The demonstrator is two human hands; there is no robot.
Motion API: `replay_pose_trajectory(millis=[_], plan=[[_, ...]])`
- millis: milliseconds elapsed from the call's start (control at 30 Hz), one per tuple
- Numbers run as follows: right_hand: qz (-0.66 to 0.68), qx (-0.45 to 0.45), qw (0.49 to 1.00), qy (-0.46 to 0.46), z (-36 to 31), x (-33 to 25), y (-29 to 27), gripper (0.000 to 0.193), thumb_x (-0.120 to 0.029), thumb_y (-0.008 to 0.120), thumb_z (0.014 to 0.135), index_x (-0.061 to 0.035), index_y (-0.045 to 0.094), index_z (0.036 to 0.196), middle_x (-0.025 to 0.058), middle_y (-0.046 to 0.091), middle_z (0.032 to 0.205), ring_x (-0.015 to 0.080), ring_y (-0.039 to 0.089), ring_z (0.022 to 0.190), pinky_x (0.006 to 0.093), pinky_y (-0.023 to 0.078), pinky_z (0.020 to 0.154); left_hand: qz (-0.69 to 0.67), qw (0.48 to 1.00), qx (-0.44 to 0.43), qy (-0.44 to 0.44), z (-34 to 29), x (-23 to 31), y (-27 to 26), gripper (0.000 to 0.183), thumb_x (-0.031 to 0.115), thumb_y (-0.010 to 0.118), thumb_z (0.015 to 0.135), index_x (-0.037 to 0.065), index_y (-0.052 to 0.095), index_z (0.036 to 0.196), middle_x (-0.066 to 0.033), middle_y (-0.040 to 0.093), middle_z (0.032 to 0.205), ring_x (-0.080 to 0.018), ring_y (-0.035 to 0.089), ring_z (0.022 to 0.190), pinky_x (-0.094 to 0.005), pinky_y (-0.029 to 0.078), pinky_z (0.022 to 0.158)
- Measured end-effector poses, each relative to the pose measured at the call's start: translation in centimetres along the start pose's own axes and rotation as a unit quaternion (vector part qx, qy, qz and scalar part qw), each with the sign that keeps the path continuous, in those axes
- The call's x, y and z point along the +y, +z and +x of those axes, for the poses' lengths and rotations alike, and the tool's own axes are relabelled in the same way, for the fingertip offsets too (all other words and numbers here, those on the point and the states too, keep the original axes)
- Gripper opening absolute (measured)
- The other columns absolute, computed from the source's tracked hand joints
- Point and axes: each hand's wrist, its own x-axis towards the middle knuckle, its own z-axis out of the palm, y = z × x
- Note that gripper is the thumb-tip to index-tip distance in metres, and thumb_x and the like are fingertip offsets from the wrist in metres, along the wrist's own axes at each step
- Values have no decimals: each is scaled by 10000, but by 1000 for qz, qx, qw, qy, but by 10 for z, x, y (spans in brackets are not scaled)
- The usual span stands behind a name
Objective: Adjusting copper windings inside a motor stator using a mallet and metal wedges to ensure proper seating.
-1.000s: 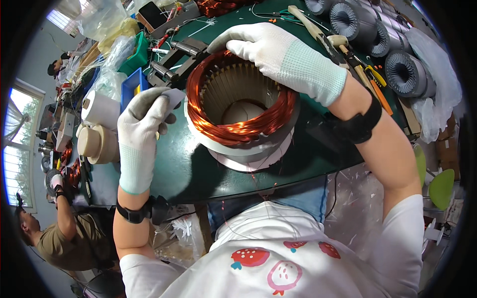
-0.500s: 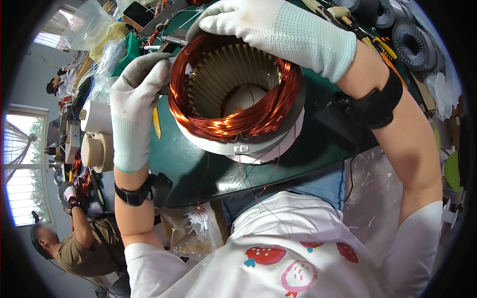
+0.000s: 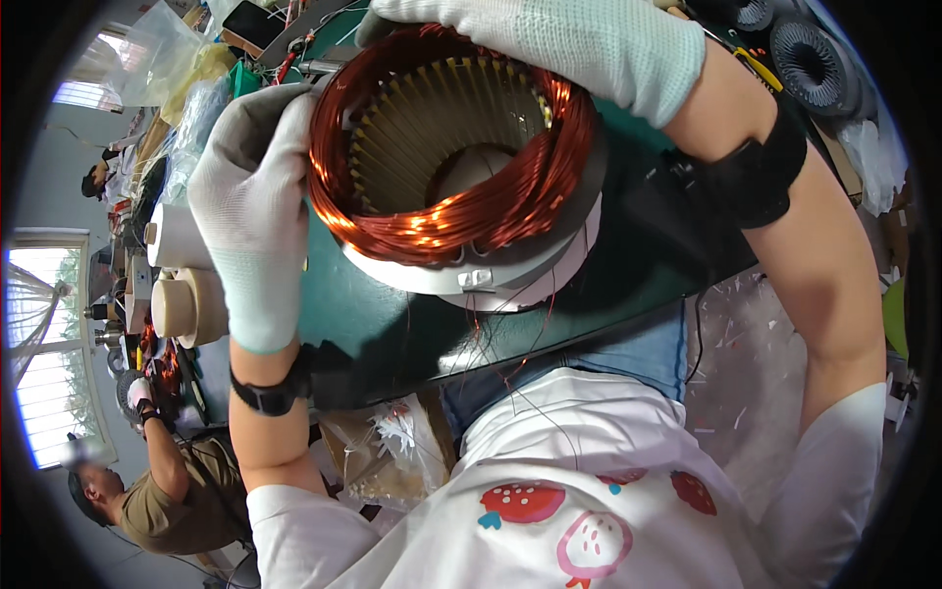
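Note:
A motor stator (image 3: 392, 257) with thick copper windings (image 3: 432, 228) bulging round its top stands in front of me on a pale round base (image 3: 432, 280). Yellowish slot liners (image 3: 442, 83) line its bore. My left hand (image 3: 257, 177), in a white knit glove with grey fingers, is closed at the winding's left side, its fingertips hidden by the coil. Reaching across the far rim, my gloved right hand (image 3: 491, 22) bends its fingers down over the far left of the winding; their tips are hidden too. Thin loose wires (image 3: 510, 378) hang from the near side.
The stator stands on a green-topped table (image 3: 373, 329). White and cream spools (image 3: 186, 304) lie to the left, and more stator cores (image 3: 810, 64) at the far right. Plastic bags (image 3: 201, 118) and tools crowd the far left. Another person (image 3: 182, 491) works further left.
My left hand and the winding's left side have shifted left and slightly away from me. My right hand has slid a little further up over the far rim. The whole view has shifted slightly.

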Motion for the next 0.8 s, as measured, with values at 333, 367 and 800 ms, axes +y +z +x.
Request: replay_pose_trajectory(millis=[333,367,800], plan=[[36,-15,999,28,3,4,5,133,-22,579,859,21,637,970,201,661,916,372,642,894,410,526,840,76,995,-57,-36,7,6,-5,231,83,662,979,-41,693,1170,-43,733,992,-39,636,804,-165,485,677],[39,-12,999,25,2,5,6,133,-22,579,859,21,637,970,201,661,916,372,642,894,410,526,840,105,994,-39,-15,2,7,-4,229,85,662,979,-36,696,1171,-43,734,990,-41,637,802,-166,486,677],[-5,-33,999,-24,3,9,4,157,-37,618,835,41,640,969,198,664,925,365,644,902,400,528,848,10,999,-32,-23,6,-2,4,250,85,632,998,-72,681,1187,-105,730,1066,-132,688,936,-247,546,851]])
